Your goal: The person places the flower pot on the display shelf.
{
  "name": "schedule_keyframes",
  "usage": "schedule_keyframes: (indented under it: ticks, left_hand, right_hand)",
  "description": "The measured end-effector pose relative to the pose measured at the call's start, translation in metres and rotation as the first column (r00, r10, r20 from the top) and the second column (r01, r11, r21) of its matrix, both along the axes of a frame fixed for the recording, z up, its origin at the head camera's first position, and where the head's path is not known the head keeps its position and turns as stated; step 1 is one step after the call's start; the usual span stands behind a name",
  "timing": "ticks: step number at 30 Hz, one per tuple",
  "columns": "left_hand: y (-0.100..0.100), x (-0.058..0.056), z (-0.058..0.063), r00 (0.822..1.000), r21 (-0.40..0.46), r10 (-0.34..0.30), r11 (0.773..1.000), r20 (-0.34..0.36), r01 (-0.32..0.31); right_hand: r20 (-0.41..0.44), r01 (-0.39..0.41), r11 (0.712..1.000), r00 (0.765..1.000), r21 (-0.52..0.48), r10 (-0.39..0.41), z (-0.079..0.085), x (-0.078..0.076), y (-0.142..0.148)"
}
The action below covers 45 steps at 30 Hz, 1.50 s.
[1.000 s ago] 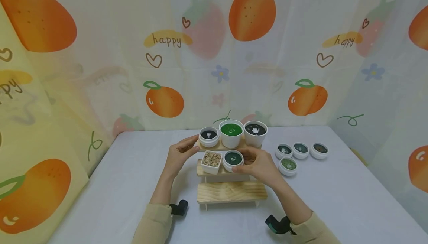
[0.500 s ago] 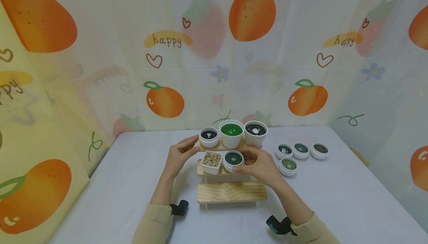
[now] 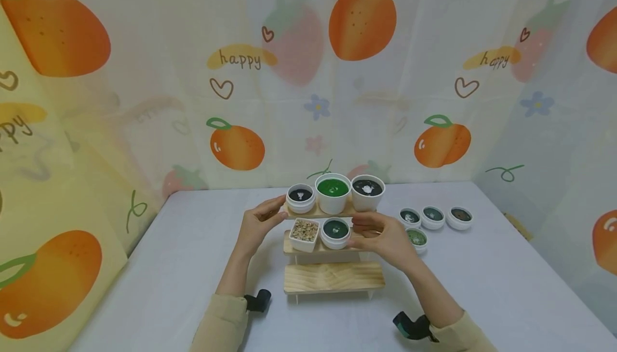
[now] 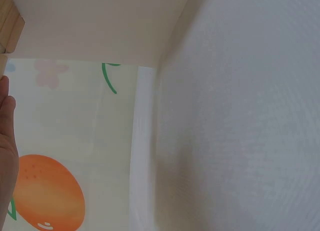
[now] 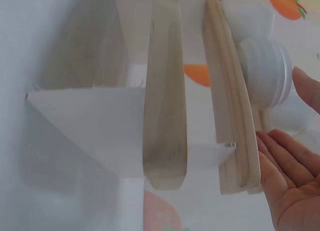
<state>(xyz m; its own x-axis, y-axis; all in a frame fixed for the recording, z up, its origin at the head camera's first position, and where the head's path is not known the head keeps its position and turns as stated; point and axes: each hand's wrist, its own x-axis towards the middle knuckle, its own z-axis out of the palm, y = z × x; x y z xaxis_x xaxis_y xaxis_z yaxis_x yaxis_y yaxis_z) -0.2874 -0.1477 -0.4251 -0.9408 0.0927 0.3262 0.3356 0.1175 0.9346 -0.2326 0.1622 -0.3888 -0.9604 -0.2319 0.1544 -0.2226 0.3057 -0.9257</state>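
Observation:
A three-tier wooden stand [image 3: 334, 278] faces me on the table. My left hand [image 3: 258, 227] grips the left end of its top shelf, beside a small round pot [image 3: 301, 196]. On the middle shelf stand a square white cup of pale grains [image 3: 304, 231] and a round white pot with dark green contents [image 3: 336, 229]. My right hand [image 3: 389, 238] is just right of that green pot, its thumb and fingers spread apart and holding nothing. The right wrist view shows a gap between the right thumb [image 5: 306, 88] and the ridged white pot [image 5: 270, 73].
The top shelf also bears a larger cup of bright green [image 3: 332, 188] and a cup of black contents [image 3: 368, 187]. Several small white pots, such as the one with brown contents [image 3: 460, 218], sit on the white table [image 3: 482, 287] to the right. A fruit-patterned cloth [image 3: 289, 105] hangs behind.
My right hand has let go of the dark green pot and drawn back slightly to the right. The pot stays on the middle shelf. My left hand has not moved.

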Motion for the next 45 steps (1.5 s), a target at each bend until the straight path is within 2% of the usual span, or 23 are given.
schedule_keyframes:
  ticks: [10,18,30,45]
  left_hand:
    - [0.001,0.000,0.000,1.000,0.013,-0.008,1.000,0.001,0.008]
    - [0.002,0.001,-0.001,1.000,0.008,-0.012,1.000,0.000,0.012]
    - [0.000,0.000,-0.002,1.000,0.004,-0.011,1.000,-0.016,0.011]
    - [0.000,0.001,0.001,1.000,0.013,-0.008,1.000,-0.012,0.009]
  right_hand:
    - [-0.039,0.073,0.994,0.997,0.078,-0.070,-0.002,0.004,0.024]
    - [-0.069,0.147,0.976,0.988,0.159,-0.137,-0.002,0.004,0.044]
    - [-0.027,0.259,0.945,0.966,0.200,-0.259,-0.006,0.000,0.080]
    - [-0.015,0.364,0.895,0.928,0.259,-0.373,-0.009,-0.006,0.098]
